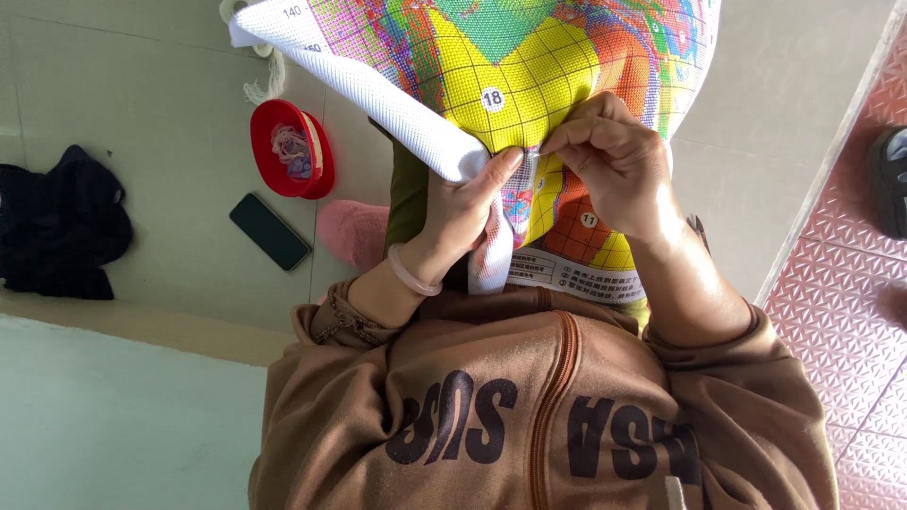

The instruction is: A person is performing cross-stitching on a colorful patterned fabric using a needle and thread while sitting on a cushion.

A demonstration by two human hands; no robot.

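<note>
The cross-stitch cloth [529, 66], white-edged and printed in a bright colour grid, lies over your lap. Your left hand [463, 212] is clamped on its folded edge, and your right hand [614, 156] pinches the cloth just beside it. On the floor [170, 123] to the left sit a red bowl [288, 149] and a dark phone [269, 231].

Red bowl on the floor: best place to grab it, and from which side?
Take the red bowl by its rim, with the grip pinching over the edge on the side nearest the black phone. It lies tipped, opening towards the camera, so that rim is exposed; the threads inside and the fringed cloth above crowd the other sides. Judged from one view only.
</note>
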